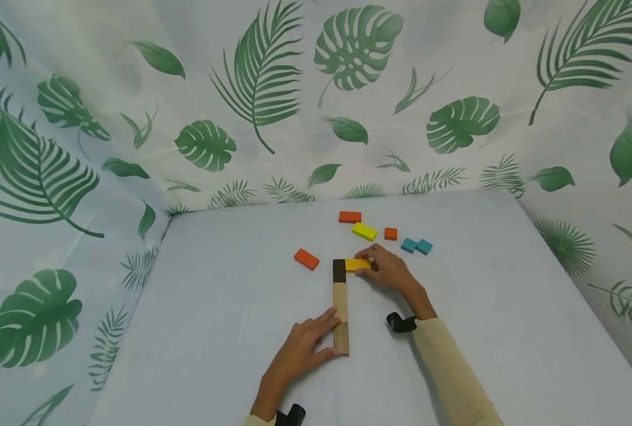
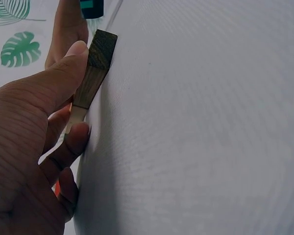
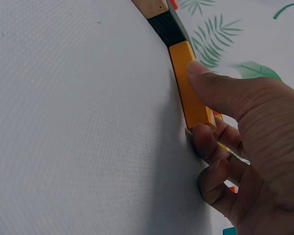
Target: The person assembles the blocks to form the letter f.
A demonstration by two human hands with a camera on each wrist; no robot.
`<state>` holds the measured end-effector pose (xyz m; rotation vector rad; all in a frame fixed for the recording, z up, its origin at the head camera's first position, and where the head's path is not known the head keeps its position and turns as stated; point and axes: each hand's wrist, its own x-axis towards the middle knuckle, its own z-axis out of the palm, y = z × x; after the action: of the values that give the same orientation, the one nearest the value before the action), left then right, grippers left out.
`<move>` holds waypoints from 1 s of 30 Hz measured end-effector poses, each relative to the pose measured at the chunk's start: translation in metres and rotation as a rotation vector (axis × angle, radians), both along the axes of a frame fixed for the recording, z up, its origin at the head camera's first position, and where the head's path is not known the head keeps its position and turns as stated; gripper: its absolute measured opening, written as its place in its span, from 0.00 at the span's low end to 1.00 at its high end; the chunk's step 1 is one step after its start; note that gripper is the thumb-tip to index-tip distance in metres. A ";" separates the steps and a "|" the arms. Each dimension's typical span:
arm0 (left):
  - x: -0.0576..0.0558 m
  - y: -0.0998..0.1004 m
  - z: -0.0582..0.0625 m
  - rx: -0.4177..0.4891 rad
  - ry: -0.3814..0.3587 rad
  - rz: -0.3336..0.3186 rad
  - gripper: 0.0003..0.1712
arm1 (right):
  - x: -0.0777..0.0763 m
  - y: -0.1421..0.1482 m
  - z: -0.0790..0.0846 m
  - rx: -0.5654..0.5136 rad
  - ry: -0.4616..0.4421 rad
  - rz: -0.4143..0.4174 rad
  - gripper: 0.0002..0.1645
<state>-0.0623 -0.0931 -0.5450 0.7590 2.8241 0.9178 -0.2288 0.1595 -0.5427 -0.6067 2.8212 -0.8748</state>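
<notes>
A straight row of blocks runs away from me: a brown wooden block nearest, a pale wooden block beyond it, and a black block at the far end. From the black block's right side a yellow block extends, forming a corner. My right hand pinches the yellow block between thumb and fingers near its right end. With thumb at its near end and fingertips by its joint with the pale block, my left hand holds the brown block. Its other fingers curl low at the table in the left wrist view.
Beyond the row lie a red-orange block, another red-orange block, a second yellow block, a small orange block and two blue blocks. Leaf-printed cloth walls the white table.
</notes>
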 end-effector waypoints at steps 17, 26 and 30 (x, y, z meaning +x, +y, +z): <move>-0.001 0.000 -0.002 0.003 0.028 0.001 0.38 | 0.000 -0.001 -0.001 -0.015 0.028 -0.008 0.23; 0.000 0.001 -0.003 -0.004 0.047 -0.002 0.38 | 0.004 0.000 0.000 -0.022 0.008 -0.020 0.26; 0.000 0.001 -0.002 0.003 0.034 0.002 0.38 | 0.007 0.002 -0.003 -0.062 0.031 -0.027 0.27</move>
<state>-0.0626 -0.0920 -0.5472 0.7803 2.8541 0.9181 -0.2218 0.1620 -0.5456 -0.5962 2.8461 -0.9692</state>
